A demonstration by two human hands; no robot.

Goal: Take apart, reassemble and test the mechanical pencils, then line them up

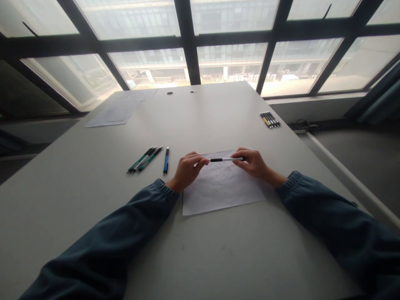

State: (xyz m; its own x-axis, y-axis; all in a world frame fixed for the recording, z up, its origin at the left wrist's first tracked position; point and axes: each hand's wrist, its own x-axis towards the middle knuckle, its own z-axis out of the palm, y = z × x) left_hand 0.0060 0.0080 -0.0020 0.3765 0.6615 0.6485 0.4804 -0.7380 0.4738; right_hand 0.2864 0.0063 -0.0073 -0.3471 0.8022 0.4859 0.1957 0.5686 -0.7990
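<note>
A black-and-white pen (225, 159) is held level above a sheet of paper (225, 191) that carries faint scribbles. My left hand (189, 167) pinches its left tip between thumb and fingers. At the other end, my right hand (250, 163) grips the barrel near the black end. Just left of my left hand lies a blue pen (166, 161), apart from the others. Farther left, several green, black and white pens (144, 159) rest side by side on the white table (200, 250).
Toward the right edge sits a neat row of several black pens (270, 119), one with yellow. More paper sheets (115, 109) lie at the far left. A round hole (169, 93) is near the table's far edge, with large windows beyond.
</note>
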